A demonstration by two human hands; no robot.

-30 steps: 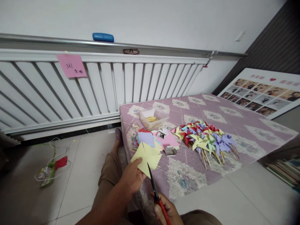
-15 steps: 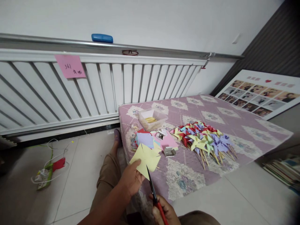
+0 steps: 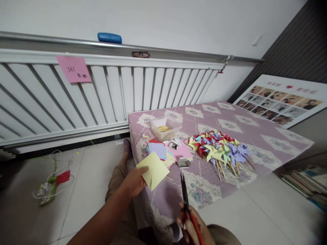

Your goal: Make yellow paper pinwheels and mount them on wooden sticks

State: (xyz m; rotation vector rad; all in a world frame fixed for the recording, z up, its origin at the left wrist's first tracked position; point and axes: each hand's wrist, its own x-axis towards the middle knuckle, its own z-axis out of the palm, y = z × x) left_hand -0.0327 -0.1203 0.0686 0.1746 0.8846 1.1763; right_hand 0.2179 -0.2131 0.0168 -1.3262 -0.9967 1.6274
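My left hand [image 3: 136, 179] grips the left corner of a yellow paper square [image 3: 155, 170], which has a slit in its near corner. In my right hand [image 3: 195, 224] are scissors [image 3: 186, 197] with red handles and dark blades pointing away from me, apart from the paper. Beyond the yellow paper lie a lilac sheet [image 3: 157, 149] and pink paper [image 3: 182, 149]. A small grey box [image 3: 184, 162] sits beside them. Many coloured paper pinwheels on sticks [image 3: 219, 149] lie in a pile to the right.
A clear plastic box [image 3: 167, 133] with thin sticks stands on the patterned tablecloth [image 3: 176, 195]. Behind runs a white radiator [image 3: 143, 88] with a pink note [image 3: 74, 69]. On the floor at left lies a power strip [image 3: 48, 192]; a photo board [image 3: 281, 98] leans at right.
The scissors have come away from the yellow paper and moved right with my right hand. My left hand has moved slightly left and up, and the paper has turned. The view has shifted slightly.
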